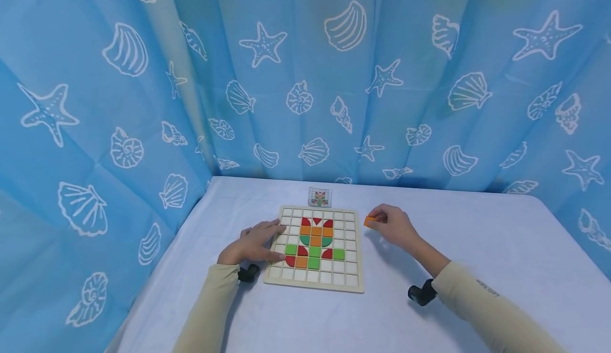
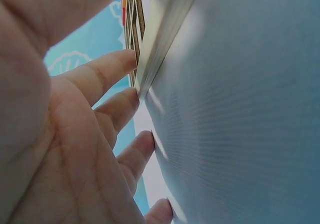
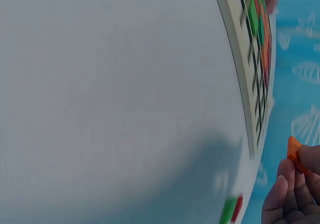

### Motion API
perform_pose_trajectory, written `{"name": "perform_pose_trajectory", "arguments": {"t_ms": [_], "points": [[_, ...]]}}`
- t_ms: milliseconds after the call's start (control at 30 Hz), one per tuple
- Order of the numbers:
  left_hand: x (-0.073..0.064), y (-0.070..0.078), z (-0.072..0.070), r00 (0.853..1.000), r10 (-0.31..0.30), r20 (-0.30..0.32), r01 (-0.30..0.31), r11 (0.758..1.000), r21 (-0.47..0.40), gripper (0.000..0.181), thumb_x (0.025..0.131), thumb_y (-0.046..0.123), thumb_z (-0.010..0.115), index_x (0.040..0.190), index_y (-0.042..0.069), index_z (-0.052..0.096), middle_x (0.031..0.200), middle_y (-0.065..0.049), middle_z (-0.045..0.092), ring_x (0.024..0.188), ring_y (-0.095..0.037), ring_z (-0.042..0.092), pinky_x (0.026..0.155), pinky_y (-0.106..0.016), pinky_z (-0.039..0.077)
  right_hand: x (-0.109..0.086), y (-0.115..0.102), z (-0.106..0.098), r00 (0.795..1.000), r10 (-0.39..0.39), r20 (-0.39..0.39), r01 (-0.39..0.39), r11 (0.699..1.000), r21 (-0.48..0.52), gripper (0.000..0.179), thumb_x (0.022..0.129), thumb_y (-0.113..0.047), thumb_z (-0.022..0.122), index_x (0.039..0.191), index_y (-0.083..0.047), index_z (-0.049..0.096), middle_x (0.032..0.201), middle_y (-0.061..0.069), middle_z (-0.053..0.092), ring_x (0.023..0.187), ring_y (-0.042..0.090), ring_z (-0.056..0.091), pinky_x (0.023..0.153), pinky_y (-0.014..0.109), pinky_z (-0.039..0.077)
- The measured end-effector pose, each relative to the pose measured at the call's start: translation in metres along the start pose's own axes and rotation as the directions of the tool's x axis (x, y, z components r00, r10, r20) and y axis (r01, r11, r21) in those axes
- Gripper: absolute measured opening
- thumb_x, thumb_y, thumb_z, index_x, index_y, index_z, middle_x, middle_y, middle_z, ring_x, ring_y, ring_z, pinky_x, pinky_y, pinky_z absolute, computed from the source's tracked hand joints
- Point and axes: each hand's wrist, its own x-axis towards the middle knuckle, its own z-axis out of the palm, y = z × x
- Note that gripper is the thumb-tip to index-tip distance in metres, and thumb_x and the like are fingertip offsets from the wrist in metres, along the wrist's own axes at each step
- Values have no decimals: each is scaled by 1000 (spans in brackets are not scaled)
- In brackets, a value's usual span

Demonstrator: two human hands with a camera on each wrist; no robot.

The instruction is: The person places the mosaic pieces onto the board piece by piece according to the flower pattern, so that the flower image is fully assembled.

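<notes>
A square wooden grid board (image 1: 315,288) lies on the white-covered table, its middle cells filled with red, orange and green tiles in a flower pattern. My left hand (image 1: 255,243) rests at the board's left side with fingers spread; in the left wrist view, fingertips (image 2: 131,101) touch the board's edge and others reach the cloth. Just right of the board, my right hand (image 1: 395,226) pinches an orange tile (image 1: 369,221) between thumb and fingers, raised above the table. The same orange tile (image 3: 295,153) shows at the right side of the right wrist view.
A small picture card (image 1: 320,197) showing a similar coloured pattern lies behind the board. Green and red pieces (image 3: 231,210) appear low in the right wrist view. A blue shell-print curtain (image 1: 305,77) hangs behind and left of the table (image 1: 477,226).
</notes>
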Motion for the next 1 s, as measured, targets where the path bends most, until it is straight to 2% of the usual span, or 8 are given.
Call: {"name": "perform_pose_trajectory", "arguments": {"t_ms": [233, 433, 733, 1000], "points": [[1, 2, 0, 1000, -7, -2, 7, 1000, 2, 86, 80, 53, 76, 153, 27, 37, 164, 0, 25, 152, -28, 20, 118, -64, 17, -12, -18, 30, 994, -14, 110, 9, 999, 42, 18, 87, -16, 75, 102, -9, 68, 92, 4, 65, 85, 18, 58, 73, 26, 54], [2, 1, 0, 1000, -5, -5, 5, 1000, 13, 86, 81, 52, 76, 153, 27, 37, 165, 0, 25, 152, -28, 19, 118, -63, 17, -17, -29, 47, 990, -51, 129, 45, 998, 50, 15, 87, -14, 76, 100, -11, 69, 90, 1, 65, 84, 16, 58, 76, 26, 53], [1, 1, 2, 1000, -15, -1, 15, 1000, 8, 86, 81, 51, 76, 153, 27, 37, 165, 0, 24, 152, -29, 19, 118, -64, 16, -28, -41, 59, 979, -111, 171, 97, 991, 89, 10, 87, -12, 75, 95, -12, 69, 85, -2, 65, 79, 14, 57, 73, 24, 51], [-1, 2, -1, 1000, -14, 0, 14, 1000, 0, 85, 81, 50, 76, 153, 27, 37, 165, 0, 24, 152, -29, 18, 118, -64, 15, -38, -48, 65, 949, -184, 256, 165, 982, 93, 8, 87, -13, 76, 92, -14, 70, 82, -5, 65, 77, 12, 57, 70, 21, 51]]}}
